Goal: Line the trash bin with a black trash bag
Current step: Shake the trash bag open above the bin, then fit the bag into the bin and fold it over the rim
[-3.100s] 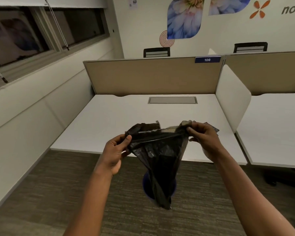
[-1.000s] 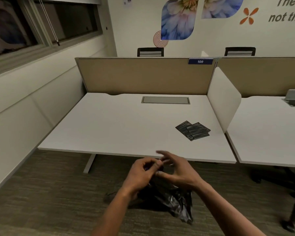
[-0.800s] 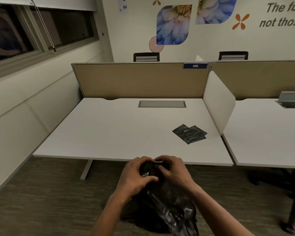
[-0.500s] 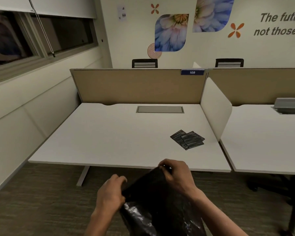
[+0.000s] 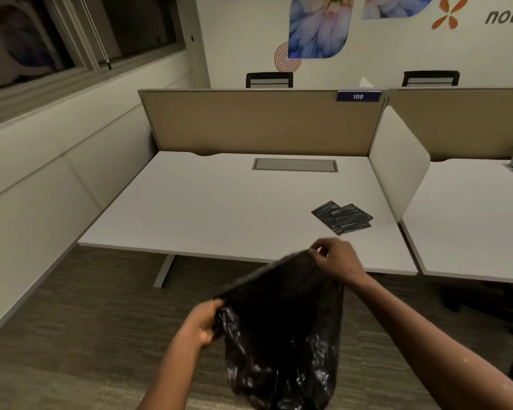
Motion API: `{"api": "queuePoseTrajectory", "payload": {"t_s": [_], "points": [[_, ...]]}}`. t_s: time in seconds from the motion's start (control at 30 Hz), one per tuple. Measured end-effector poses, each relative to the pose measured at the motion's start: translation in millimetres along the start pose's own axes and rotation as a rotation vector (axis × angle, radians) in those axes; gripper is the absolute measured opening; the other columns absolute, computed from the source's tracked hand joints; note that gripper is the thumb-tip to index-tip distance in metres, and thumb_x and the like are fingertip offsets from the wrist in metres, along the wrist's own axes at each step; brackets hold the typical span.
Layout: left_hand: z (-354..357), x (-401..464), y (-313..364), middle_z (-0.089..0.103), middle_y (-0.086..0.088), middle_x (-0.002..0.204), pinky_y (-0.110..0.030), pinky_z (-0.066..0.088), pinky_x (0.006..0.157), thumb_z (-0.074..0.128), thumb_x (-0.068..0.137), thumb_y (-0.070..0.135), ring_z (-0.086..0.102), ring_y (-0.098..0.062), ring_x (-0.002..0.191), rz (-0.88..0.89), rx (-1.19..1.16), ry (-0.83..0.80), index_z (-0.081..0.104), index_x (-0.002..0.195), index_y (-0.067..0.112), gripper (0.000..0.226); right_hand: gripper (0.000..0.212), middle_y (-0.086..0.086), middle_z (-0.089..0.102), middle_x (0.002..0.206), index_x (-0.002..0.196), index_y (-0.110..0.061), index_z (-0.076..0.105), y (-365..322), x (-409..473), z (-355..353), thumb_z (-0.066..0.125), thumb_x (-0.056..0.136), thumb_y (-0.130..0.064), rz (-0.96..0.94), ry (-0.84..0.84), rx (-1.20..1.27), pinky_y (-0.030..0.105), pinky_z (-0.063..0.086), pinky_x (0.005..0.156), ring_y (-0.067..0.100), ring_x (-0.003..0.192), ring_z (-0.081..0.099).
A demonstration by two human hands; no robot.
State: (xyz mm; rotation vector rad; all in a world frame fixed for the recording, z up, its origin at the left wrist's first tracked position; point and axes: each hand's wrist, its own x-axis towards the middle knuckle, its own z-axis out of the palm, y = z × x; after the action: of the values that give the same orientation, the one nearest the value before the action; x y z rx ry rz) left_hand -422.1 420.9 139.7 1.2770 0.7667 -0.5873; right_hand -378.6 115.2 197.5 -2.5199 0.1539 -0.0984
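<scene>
Both hands are holding the black trash bag (image 5: 282,329) by its top edge. The left hand (image 5: 200,324) is closed on the near, lower corner of that edge, with the fingers curled around the plastic. The right hand (image 5: 336,260) pinches the far, higher corner between the thumb and the fingertips. The edge is pulled tight between the two hands, so it makes a slanted line going up to the right. The rest of the bag hangs down from that line, all crinkly and shiny, in front of the person and above the carpet floor (image 5: 80,335). The bottom of the bag runs out of the picture, so the end of it cannot be seen. The trash bin cannot be seen here. Just past the right hand is a white desk (image 5: 219,208). On the desk, near its right side, lie some folded black bags (image 5: 342,217), flat and one partly on top of another. They are apart from the hands and from the bag being held. A tan divider wall (image 5: 261,122) stands at the back of the desk, with a small blue sign (image 5: 358,96) that says 109.
</scene>
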Motion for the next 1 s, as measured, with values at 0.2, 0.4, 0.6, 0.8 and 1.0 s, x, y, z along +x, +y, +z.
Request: {"api": "queuePoseTrajectory", "payload": {"t_s": [0.2,0.4,0.6,0.8,1.0], "points": [[42.8,-58.7,54.4,0.07,-0.001,0.091,-0.03,0.052,0.08,0.053,0.094,0.004,0.067,-0.013,0.084,0.854,-0.162,0.296,0.068,0.09,0.021,0.024,0.014,-0.001,0.075,0.099,0.108,-0.014,0.075,-61.3,-18.3,-56.3,0.063,0.1,-0.019,-0.31,0.683,0.282,0.024,0.055,0.077,0.011,0.088,0.067],[34.9,-65.5,-10.3,0.062,0.018,0.099,-0.009,0.046,0.081,0.052,0.105,0.036,0.061,0.011,0.095,1.592,0.353,0.525,0.063,0.112,0.024,0.017,0.016,0.001,0.06,0.101,0.112,-0.01,0.062,-39.8,-104.7,-7.0,0.058,0.096,-0.01,-0.622,0.894,0.273,0.013,0.042,0.085,-0.001,0.099,0.056],[-13.2,8.8,-120.4,0.081,0.001,0.097,-0.032,0.06,0.071,0.08,0.077,0.049,0.076,-0.014,0.09,0.441,1.144,0.127,0.075,0.107,0.03,0.036,0.042,0.008,0.074,0.126,0.131,-0.016,0.067,60.5,-176.0,96.9,0.053,0.092,-0.014,0.072,-0.48,-0.094,0.028,0.05,0.091,0.026,0.119,0.069],[-27.6,20.5,-106.4,0.079,0.0,0.081,-0.031,0.059,0.073,0.072,0.078,0.014,0.075,-0.022,0.087,0.412,0.855,0.14,0.077,0.083,0.023,0.011,0.024,0.008,0.076,0.115,0.113,-0.002,0.072,85.0,-174.9,99.5,0.062,0.095,-0.014,0.213,-0.553,0.084,0.038,0.055,0.095,0.016,0.104,0.068],[-13.7,18.4,-58.6,0.077,-0.009,0.098,-0.027,0.054,0.077,0.068,0.088,-0.006,0.069,-0.02,0.089,0.433,0.277,0.229,0.075,0.098,0.013,0.022,0.023,-0.006,0.074,0.077,0.086,-0.015,0.077,77.1,-129.2,62.2,0.06,0.101,-0.011,0.265,-0.25,0.529,0.032,0.049,0.069,0.006,0.073,0.064]]}}
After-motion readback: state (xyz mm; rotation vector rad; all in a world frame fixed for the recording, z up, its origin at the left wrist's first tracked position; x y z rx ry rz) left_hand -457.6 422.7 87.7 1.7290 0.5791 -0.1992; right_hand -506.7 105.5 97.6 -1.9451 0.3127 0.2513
